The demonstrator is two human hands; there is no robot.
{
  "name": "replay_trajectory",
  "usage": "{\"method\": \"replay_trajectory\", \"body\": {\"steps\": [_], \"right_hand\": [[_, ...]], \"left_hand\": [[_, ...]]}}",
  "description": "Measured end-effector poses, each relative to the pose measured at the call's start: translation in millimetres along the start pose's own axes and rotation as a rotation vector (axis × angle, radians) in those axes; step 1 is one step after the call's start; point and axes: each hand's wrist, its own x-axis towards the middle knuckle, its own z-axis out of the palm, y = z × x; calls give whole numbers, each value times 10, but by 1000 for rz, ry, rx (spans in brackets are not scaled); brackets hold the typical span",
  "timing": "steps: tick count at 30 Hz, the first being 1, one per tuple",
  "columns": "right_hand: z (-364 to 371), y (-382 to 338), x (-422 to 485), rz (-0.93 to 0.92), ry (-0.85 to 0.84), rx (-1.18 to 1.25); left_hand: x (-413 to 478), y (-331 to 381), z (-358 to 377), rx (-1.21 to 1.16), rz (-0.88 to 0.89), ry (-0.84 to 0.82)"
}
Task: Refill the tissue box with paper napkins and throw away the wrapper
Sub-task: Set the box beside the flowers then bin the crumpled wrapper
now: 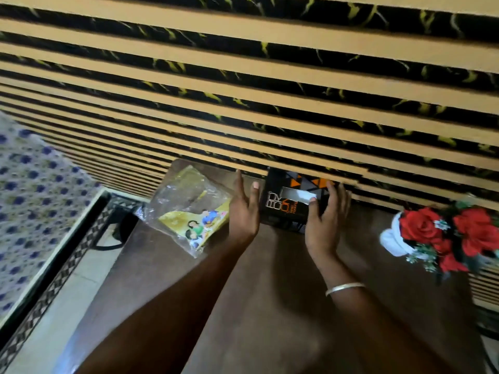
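A black tissue box (283, 203) with orange and grey triangles stands at the far edge of the brown table (270, 292), against the striped wall. A white napkin shows in its top slot. My left hand (244, 209) is beside the box's left side, fingers straight and apart. My right hand (325, 220) rests against the box's right side, thumb on top near the slot. An empty clear plastic wrapper (189, 209) with yellow cartoon print lies on the table just left of my left hand.
A white vase of red artificial roses (442, 233) stands at the table's right. A bed with blue-dotted cover (29, 198) lies to the left, across a strip of floor. The orange-and-black striped wall (270, 90) rises right behind the table.
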Motion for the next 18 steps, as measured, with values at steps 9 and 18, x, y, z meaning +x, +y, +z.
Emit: {"method": "replay_trajectory", "body": {"steps": [9, 18], "right_hand": [[486, -707, -782, -247, -316, 44], [982, -830, -866, 4, -870, -182]], "left_hand": [[-151, -592, -787, 106, -65, 376], [282, -1220, -1595, 492, -487, 130]]}}
